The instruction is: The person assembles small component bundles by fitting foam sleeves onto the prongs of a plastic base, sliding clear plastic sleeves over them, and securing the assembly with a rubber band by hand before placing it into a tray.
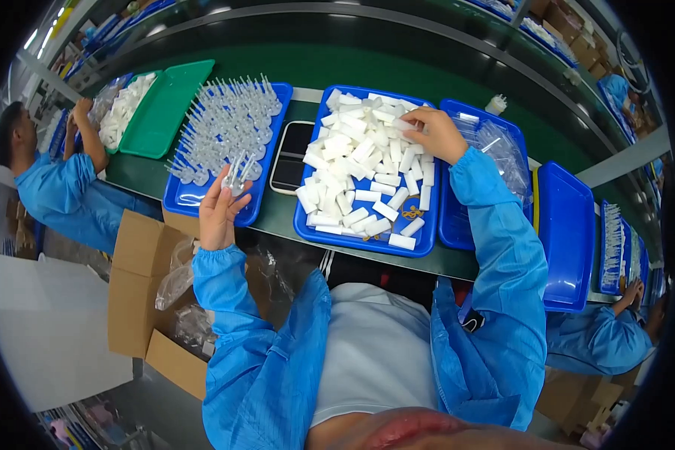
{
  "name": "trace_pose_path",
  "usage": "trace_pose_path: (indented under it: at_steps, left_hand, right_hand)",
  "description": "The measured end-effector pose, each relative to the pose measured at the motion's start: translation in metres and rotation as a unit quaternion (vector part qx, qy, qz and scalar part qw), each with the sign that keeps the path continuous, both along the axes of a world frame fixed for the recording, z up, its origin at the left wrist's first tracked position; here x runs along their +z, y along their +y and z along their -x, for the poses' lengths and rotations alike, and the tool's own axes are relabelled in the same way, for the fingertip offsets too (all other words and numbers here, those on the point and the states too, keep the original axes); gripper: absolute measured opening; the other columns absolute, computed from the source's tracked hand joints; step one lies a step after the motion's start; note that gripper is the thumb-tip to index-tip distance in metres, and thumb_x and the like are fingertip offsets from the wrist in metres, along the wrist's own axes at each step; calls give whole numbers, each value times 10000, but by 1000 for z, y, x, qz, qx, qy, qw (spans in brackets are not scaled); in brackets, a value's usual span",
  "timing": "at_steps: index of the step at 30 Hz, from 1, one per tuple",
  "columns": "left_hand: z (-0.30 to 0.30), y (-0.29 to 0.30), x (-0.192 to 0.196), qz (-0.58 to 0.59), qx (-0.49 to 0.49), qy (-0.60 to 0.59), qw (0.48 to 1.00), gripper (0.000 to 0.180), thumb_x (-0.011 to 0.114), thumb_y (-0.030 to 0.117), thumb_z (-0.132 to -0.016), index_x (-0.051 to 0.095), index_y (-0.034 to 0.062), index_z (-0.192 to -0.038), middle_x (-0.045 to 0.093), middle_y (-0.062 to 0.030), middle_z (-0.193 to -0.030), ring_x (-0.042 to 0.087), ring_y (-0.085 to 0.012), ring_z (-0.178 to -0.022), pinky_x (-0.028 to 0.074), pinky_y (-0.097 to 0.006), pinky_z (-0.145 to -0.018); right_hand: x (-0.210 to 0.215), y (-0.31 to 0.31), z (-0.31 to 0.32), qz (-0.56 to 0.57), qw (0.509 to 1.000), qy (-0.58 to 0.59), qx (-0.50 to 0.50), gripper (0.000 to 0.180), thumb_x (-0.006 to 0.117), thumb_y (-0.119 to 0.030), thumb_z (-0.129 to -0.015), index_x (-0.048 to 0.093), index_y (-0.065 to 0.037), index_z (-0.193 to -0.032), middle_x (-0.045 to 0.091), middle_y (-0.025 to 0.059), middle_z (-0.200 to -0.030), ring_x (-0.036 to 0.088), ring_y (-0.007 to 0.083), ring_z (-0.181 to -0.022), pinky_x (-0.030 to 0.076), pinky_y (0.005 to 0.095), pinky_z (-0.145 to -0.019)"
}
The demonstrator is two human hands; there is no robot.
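My left hand is closed on a clear plastic piece with thin upright prongs, at the near edge of the left blue tray. That tray carries many similar clear pronged pieces. Over the far right part of the middle blue tray, my right hand has its thumb and fingers pinched round a small white block. Loose white blocks are heaped in this tray. A few tan rubber bands lie among them.
A phone-like device lies between the two trays. To the right are a blue tray with clear bags and another blue tray. A green tray stands left. An open cardboard box sits below. Co-workers sit at both sides.
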State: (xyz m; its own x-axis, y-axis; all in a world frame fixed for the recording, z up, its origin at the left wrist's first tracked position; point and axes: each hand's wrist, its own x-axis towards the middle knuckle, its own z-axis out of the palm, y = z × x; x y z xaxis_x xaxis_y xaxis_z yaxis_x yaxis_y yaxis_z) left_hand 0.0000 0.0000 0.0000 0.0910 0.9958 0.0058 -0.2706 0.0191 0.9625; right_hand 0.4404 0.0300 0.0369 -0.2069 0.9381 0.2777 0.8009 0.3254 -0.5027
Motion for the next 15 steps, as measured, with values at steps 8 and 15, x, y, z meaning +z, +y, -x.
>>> trace_pose_path:
  at_steps: [8,15]
  left_hand:
    - [-45,-18,8,-7,-85,-95,992,558,600,187,-909,370,21,-1389,567,-106,-1215,622,-210,-1000,540,-281,-822]
    - [-92,-35,5,4,-112,-156,981,454,717,235,-824,496,32,-1164,596,-95,-1079,629,-197,-963,564,-310,-773]
  right_hand:
    - [57,-43,36,-23,999,28,-37,176,699,-109,-768,664,-27,-920,653,117,-859,609,216,-736,486,321,-636]
    - [78,-84,74,-93,991,57,81,153,731,-38,-714,650,-62,-842,616,89,-914,585,269,-858,484,325,-751]
